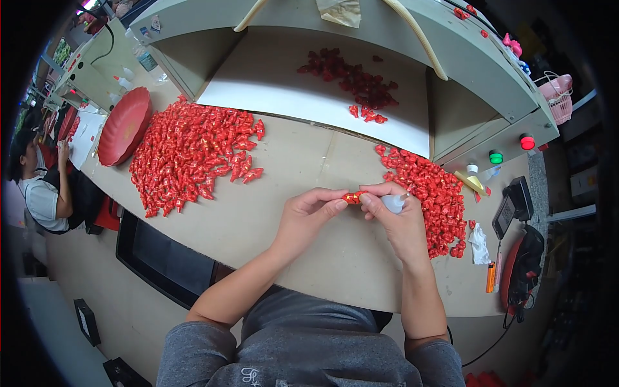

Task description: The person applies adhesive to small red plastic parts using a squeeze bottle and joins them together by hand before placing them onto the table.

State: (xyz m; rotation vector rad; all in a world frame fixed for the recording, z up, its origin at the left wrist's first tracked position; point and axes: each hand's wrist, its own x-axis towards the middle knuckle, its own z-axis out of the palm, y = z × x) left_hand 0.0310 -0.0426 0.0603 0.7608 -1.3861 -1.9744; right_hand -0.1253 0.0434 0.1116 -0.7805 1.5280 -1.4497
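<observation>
Between both hands, above the table, is a small red figurine [353, 198] with gold marks. My left hand [308, 216] pinches its left end between thumb and fingertips. My right hand [396, 222] is closed at its right end and also holds a small white squeeze bottle [393, 204] with a narrow tip, tucked in the fingers. A big pile of red figurines [187, 151] lies left of my hands. Another heap of small red pieces [425, 193] spreads close by my right hand, partly behind it.
A grey cabinet [464, 84] with a white-floored bay stands at the back, more dark red pieces [351, 77] inside. A red bowl [125, 126] sits far left. At right are a phone [503, 216], crumpled tissue [479, 245] and orange lighter [491, 277]. Another person [45, 187] sits far left.
</observation>
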